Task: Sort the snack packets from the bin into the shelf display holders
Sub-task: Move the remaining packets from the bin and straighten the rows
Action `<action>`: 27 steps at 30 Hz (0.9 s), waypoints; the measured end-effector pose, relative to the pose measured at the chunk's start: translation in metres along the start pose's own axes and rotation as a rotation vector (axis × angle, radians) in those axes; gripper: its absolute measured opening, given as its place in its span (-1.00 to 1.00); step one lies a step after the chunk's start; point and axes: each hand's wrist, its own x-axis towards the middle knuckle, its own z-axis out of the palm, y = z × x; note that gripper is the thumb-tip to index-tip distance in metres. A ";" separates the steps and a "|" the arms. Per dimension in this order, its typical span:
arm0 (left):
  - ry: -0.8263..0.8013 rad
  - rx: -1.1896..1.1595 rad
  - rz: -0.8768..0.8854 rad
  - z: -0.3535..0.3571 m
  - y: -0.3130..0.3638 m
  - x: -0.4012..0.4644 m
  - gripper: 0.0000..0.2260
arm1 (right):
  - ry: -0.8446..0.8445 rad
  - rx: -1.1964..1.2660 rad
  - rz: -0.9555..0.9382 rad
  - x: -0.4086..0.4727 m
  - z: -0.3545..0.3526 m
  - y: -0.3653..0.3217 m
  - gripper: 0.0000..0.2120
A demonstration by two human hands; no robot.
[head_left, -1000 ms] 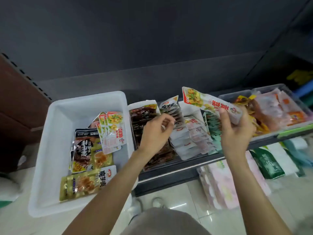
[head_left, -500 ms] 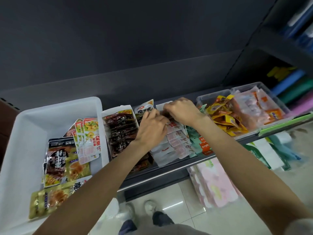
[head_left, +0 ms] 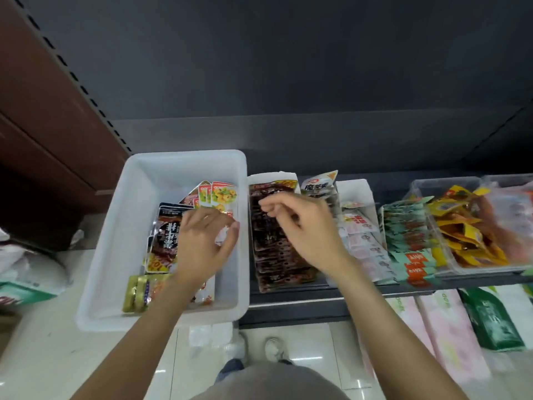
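A white plastic bin (head_left: 115,226) stands left of the shelf. It holds white-and-red packets with a yellow food picture (head_left: 223,194), black packets (head_left: 167,229) and gold packets (head_left: 138,293). My left hand (head_left: 202,249) is down in the bin, with fingers and thumb curled round the lower edge of a white-and-red packet. My right hand (head_left: 302,226) hovers over the holder of dark brown packets (head_left: 271,255), fingers loosely curled and holding nothing. Further right on the shelf stand grey-white packets (head_left: 318,184), a holder of white-pink packets (head_left: 363,243) and green packets (head_left: 409,241).
A clear tub (head_left: 418,189) of yellow and orange packets sits at the shelf's right end. Pink tissue packs (head_left: 450,342) and green ones (head_left: 490,321) lie under the shelf. White bags (head_left: 28,269) are on the floor at left. My shoe (head_left: 274,349) is by the shelf base.
The white-and-red packet has left my right hand, which now holds nothing over the brown packets. My left hand moved from the shelf holders into the bin.
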 end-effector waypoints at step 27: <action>-0.475 0.089 -0.837 0.004 -0.143 -0.041 -0.64 | -0.799 -0.575 0.238 0.010 0.220 0.019 -0.29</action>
